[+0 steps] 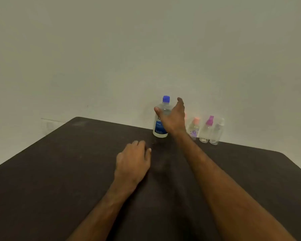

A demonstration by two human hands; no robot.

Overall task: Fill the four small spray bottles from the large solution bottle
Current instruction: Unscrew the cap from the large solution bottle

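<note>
The large solution bottle (159, 126), clear with a blue cap and a blue label, stands upright at the table's far edge by the wall. My right hand (172, 117) is spread open just in front of it, thumb on its left and fingers past its right side, not closed around it. To the right stands a row of small clear spray bottles: one with an orange cap (193, 128), one with a purple cap (206, 130), one with a white cap (216, 133). A further one is mostly hidden behind my right hand. My left hand (133, 161) rests palm down on the table, holding nothing.
The dark table (76, 171) has rounded far corners and stands against a plain pale wall (146, 49). Its far left corner and right edge are in view.
</note>
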